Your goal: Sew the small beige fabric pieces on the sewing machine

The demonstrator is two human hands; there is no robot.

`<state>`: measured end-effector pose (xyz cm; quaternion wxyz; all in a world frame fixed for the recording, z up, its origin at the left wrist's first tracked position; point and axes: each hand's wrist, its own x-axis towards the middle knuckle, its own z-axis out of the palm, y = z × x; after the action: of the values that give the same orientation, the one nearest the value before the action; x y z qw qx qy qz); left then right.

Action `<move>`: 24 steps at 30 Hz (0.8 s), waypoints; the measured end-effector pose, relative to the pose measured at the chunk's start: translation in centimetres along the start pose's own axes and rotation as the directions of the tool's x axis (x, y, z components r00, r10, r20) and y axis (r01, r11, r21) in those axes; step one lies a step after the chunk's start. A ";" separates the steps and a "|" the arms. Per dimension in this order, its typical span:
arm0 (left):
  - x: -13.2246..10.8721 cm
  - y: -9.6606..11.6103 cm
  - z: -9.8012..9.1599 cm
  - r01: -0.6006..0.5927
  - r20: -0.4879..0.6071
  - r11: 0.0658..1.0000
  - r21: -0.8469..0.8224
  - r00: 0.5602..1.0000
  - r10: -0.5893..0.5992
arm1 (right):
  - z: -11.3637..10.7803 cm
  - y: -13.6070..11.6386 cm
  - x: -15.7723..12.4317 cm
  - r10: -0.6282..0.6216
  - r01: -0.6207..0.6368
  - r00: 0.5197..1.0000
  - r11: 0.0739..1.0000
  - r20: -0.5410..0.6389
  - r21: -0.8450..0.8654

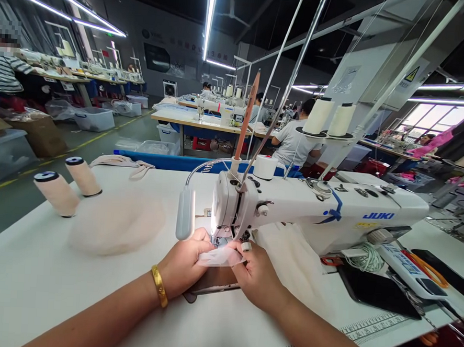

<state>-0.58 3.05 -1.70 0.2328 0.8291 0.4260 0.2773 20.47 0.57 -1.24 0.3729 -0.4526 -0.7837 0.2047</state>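
Beneath the head of the white JUKI sewing machine (293,204), with the metal presser foot (219,242) close by at twelve o'clock, a sheer white piece of fabric (216,258) spans the left hand (187,261) and right hand (256,277), each pinching one end. Such thin cloth could likely pucker or skew if one side were pulled harder, and fingertips this near the foot might get caught. The left forearm, wearing a patterned gold bangle (159,286), slants in from eight o'clock, the right from four, fingers curled inward.
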 end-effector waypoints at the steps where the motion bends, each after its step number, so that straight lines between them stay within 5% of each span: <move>1: 0.0 -0.1 0.0 -0.005 -0.006 1.000 -0.005 1.000 0.005 | 0.1 0.0 0.0 0.007 -0.006 1.000 1.000 -0.017 0.018; 13: -0.1 0.2 -0.1 -0.050 -0.017 0.998 -0.032 0.999 0.049 | 0.1 0.3 -0.5 -0.113 0.114 0.993 0.993 -0.043 0.010; 16: -0.8 0.1 0.0 -0.168 -0.043 0.986 0.017 0.985 0.169 | -0.6 0.4 -0.8 -0.219 0.224 0.973 0.972 0.069 -0.065; 19: -2.2 0.6 0.2 -0.362 -0.055 0.928 0.091 0.928 0.368 | -1.2 0.6 -1.2 -0.354 0.409 0.890 0.898 0.287 -0.162; 21: -3.0 1.3 0.3 -0.416 -0.035 0.901 0.121 0.906 0.422 | -1.6 0.4 -1.4 -0.359 0.475 0.838 0.851 0.412 -0.224; 24: -3.7 2.3 0.4 -0.411 -0.037 0.896 0.166 0.906 0.422 | -2.1 0.0 -1.5 -0.291 0.462 0.824 0.842 0.486 -0.279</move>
<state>-0.78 -1.33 -1.59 0.0875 0.9061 0.2668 0.3165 22.54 -0.81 -0.52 0.1302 -0.2939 -0.9450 0.0609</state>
